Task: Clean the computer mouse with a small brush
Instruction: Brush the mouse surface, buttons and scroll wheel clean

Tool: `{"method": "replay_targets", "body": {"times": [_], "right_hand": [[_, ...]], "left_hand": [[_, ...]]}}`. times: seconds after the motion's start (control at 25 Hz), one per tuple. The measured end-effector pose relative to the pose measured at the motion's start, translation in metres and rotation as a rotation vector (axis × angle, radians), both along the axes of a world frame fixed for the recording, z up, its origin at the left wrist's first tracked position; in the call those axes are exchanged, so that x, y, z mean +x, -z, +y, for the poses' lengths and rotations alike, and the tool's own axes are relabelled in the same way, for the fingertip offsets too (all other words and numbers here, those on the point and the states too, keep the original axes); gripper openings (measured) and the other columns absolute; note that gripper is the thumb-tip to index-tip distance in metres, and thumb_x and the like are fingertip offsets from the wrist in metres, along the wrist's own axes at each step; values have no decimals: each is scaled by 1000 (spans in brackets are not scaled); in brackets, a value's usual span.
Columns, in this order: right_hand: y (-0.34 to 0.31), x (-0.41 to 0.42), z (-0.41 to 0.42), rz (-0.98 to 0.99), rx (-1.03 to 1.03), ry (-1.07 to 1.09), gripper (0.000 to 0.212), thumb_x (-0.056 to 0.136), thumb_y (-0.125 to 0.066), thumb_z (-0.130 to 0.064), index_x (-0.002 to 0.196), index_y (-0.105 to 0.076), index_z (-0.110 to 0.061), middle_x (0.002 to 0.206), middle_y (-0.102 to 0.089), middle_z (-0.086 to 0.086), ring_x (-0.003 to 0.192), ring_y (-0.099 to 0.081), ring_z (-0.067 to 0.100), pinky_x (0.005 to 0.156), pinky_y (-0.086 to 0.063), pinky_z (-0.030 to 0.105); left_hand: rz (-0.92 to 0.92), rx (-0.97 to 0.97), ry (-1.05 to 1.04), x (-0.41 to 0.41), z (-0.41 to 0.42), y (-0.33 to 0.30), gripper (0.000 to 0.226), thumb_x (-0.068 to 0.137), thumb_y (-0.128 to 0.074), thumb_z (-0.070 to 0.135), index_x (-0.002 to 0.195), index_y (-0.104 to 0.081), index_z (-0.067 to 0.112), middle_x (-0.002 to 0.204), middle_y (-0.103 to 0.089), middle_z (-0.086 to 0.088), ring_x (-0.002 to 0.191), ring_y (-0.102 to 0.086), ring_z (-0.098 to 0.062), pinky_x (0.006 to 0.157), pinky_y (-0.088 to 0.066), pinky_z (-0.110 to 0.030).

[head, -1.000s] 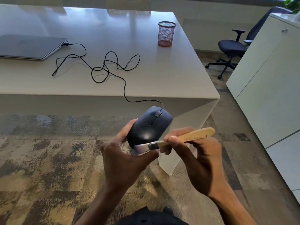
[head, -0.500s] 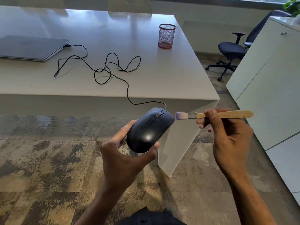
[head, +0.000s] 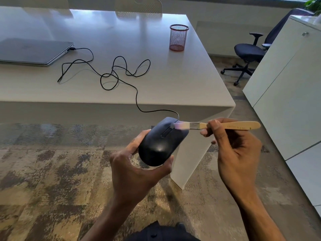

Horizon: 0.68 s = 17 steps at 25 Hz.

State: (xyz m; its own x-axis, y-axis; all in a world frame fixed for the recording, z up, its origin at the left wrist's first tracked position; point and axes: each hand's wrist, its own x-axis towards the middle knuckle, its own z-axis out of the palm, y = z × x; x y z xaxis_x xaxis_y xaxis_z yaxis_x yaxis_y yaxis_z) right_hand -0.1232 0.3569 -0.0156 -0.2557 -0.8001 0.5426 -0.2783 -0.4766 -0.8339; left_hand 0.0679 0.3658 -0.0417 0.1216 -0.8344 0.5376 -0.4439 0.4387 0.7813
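White surface point(head: 173, 80) fills the upper half of the frame, its near right corner overhanging a mottled brown and grey carpet point(head: 52, 171). At upper left on it lies a closed grey laptop point(head: 33, 51). A black cable point(head: 112, 73) runs from the laptop's right edge in loose loops across the top, over the near edge and down to the computer mouse point(head: 159, 145). A red mesh pen cup point(head: 178, 38) stands upright near the far right edge, well apart from the cable. White cabinets point(head: 286, 93) occupy the right of the frame, with a dark office chair point(head: 248, 54) beyond them at upper right. The mouse is held off the surface, centre frame, buttons uppermost, cable end pointing away. The left hand point(head: 133, 173) is closed around the mouse's rear, thumb on the near right side and fingers along the left side. The right hand point(head: 236, 150) grips a small brush point(head: 217, 125) by its pale wooden handle, between thumb and fingers. The brush lies roughly level, pointing left, and its pale bristles touch the front of the mouse beside the scroll wheel; the bristles are blurred.
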Motion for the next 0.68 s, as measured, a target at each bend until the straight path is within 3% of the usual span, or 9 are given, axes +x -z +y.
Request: {"method": "replay_targets", "body": {"times": [0.24, 0.44, 0.68], "right_hand": [[-1, 4, 2, 19, -29, 46, 13, 96, -59, -40, 94, -69, -32, 91, -75, -11, 84, -73, 4, 72, -52, 11], [-3, 9, 9, 36, -59, -34, 11, 96, -60, -33, 94, -70, -30, 88, -74, -14, 83, -73, 7, 73, -54, 15], [-6, 2, 5, 64, -65, -39, 10, 96, -62, -31, 95, -71, -27, 86, -75, -9, 83, -74, 11, 74, -55, 19]], "left_hand": [[-51, 15, -25, -1, 1, -4, 75, 61, -75, 53, 126, -55, 23, 104, -58, 29, 93, -59, 13, 76, -46, -6], [-126, 12, -51, -1, 2, -5, 76, 62, -72, 55, 122, -63, 10, 95, -64, 14, 89, -59, 5, 77, -41, -2], [-146, 18, -53, -2, 3, -7, 76, 62, -71, 55, 121, -63, 7, 95, -64, 12, 89, -57, 5, 78, -40, 0]]}}
